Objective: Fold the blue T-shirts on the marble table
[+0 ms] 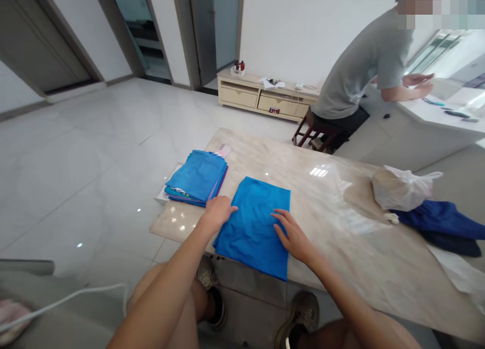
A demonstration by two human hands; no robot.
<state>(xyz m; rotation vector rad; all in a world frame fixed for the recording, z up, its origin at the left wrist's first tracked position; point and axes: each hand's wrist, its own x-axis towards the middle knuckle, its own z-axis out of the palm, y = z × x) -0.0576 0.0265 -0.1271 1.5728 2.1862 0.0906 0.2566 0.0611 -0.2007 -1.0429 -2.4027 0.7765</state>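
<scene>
A white plastic bag (403,188) rests on the right part of the marble tabletop (341,228). On the far side, a low cream cabinet (239,96) stands by the white wall (284,31) — a small white box (238,72) with dark red bottles (242,65) on its left end. To the right, a person (352,71) in grey sits on a dark stool (322,126), forearms over a white counter (447,119).

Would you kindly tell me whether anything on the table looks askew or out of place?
Toward the right of the table, dark blue fabric lies bunched beside the white plastic bag, untidy compared with the flatter blue cloth. The cloth stack has uneven edges. No spill shows.
</scene>
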